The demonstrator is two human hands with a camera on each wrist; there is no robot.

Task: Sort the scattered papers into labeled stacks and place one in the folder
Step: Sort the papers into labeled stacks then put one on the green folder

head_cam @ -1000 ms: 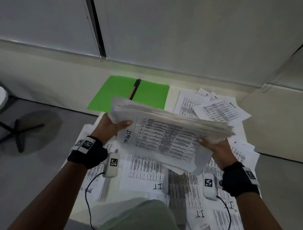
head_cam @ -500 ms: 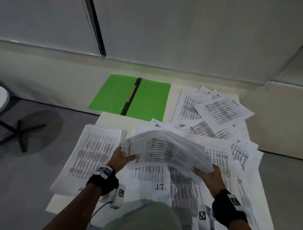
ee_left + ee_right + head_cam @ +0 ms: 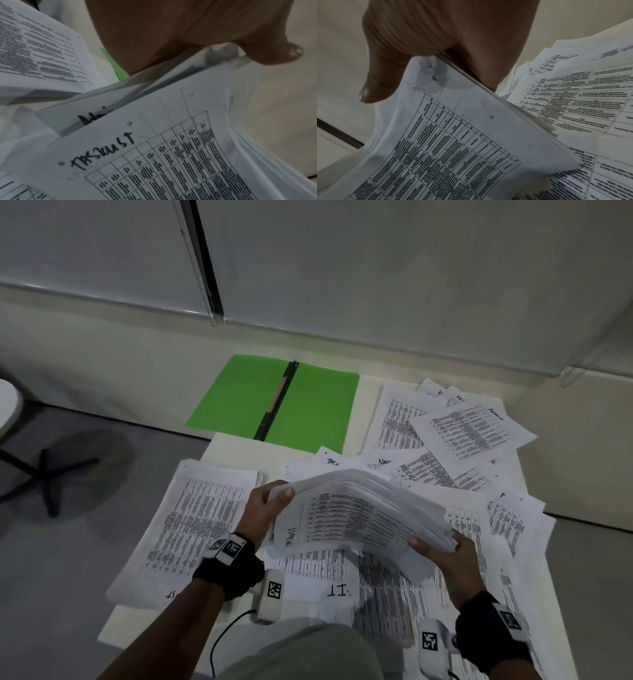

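A thick bundle of printed papers, hand-labelled on its top sheet, hangs just above the table, bowed upward in the middle. My left hand grips its left end, thumb on top. My right hand grips its right end, thumb over the top sheet. An open green folder lies at the table's far left, partly over the edge. A separate stack lies on the near left of the table. Loose labelled sheets lie scattered at the right and under the bundle.
The white table stands against a pale wall. A sheet marked "IT" lies near the front edge. A black chair base stands on the grey floor at the left. My knee is below the table's front edge.
Both hands have lowered the bundle from chest height to just above the table and toward me. The folder and the left stack are now uncovered in view.
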